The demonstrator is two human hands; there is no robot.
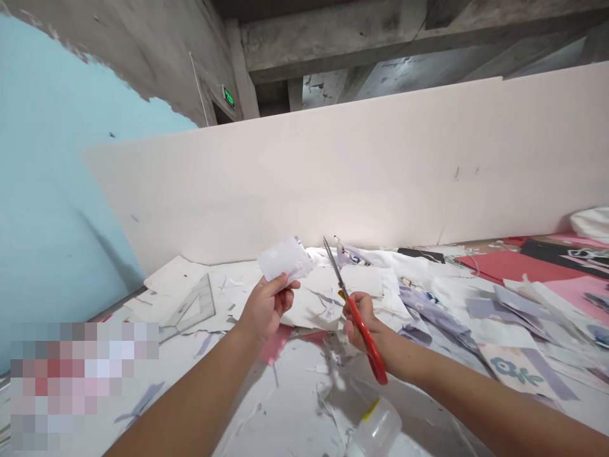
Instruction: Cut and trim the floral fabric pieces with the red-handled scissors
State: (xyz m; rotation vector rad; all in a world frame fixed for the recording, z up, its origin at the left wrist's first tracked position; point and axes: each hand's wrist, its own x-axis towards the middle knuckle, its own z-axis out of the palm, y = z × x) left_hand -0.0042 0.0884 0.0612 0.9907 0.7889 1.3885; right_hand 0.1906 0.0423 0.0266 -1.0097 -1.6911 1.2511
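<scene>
1. Note the pale patterned piece (280, 261), just left of the scissors (358, 319), pinched between thumb and fingers of the left hand (269, 306).
2. Note the scissors too, gripped by the red handle in the right hand (373, 325), with blades seemingly together, pointing away and apart from the piece.
3. For a clean cut, probably best to pull the edge nearest the scissors taut, with left fingertips well back from the blade line.
4. Open wide, then close in long, even strokes, turning the piece rather than the wrist.
5. Work above the bench (285, 412), avoiding the clear bottle (380, 426) nearer than the scissors and the lilac cloth (435, 311) right of them.
</scene>
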